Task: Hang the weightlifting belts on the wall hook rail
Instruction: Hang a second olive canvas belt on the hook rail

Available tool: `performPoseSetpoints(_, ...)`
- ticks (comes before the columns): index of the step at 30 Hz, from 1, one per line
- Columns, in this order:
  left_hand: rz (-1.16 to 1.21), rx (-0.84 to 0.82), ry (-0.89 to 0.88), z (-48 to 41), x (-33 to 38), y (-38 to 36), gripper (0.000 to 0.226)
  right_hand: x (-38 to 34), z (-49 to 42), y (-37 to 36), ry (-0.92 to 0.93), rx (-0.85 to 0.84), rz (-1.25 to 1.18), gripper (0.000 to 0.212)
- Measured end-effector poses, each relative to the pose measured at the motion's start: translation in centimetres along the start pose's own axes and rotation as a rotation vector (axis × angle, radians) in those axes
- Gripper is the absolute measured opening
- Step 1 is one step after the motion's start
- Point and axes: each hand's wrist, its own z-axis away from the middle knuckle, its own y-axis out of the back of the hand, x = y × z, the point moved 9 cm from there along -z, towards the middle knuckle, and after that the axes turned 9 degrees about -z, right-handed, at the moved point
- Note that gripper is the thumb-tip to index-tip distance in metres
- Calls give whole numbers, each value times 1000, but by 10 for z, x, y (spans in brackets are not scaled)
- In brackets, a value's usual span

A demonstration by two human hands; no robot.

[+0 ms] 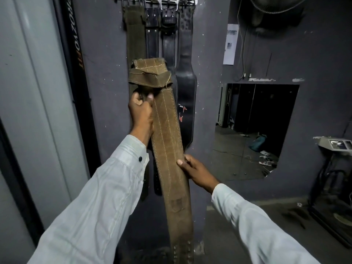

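Both hands, left hand [142, 109] and right hand [196, 169], clasp the brown belt [168, 141], whose buckle end stays hidden.

Hook rail [156, 0] crowded with hanging belts [167, 40]; possibly free hooks at its left end.

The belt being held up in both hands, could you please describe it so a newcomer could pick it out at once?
Start at the hook rail high on the dark grey wall, where several belts already hang. In front of them, the left hand grips the upper end of a tan belt while the right hand steadies its middle. Unlike the black belts, it is worn brown suede with pale stitch lines.
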Motion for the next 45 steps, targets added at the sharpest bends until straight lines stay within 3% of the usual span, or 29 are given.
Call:
performPoseSetpoints(5,33,-108,152,4,-6,-6,22,16,6,-3,-130,-129,44,26)
performPoseSetpoints(8,51,-152,239,15,-16,-14,43,-44,-18,9,3,-34,-163,13)
performPoseSetpoints(14,30,-286,197,44,-11,-43,15,-162,-68,45,270,216,-519,30)
performPoseSetpoints(17,-95,-333,129,45,-10,-43,13,-158,-74,49,254,273,-601,31)
performPoseSetpoints(22,-485,-592,85,65,-34,-26,35,-155,-73,52,315,304,-724,21)
performPoseSetpoints(26,-609,-457,-58,59,-25,-13,30,-160,-71,43,367,276,-752,22)
performPoseSetpoints(31,-599,-655,36,75,-36,-4,39,-172,-70,44,419,303,-734,20)
performPoseSetpoints(36,-655,-565,-29,73,-36,8,32,-172,-71,38,403,304,-757,18)
performPoseSetpoints(40,-655,-669,53,92,-54,12,34,-173,-74,42,405,314,-756,18)
performPoseSetpoints(45,-781,-587,26,97,-67,16,37,-155,-78,45,370,345,-730,15)
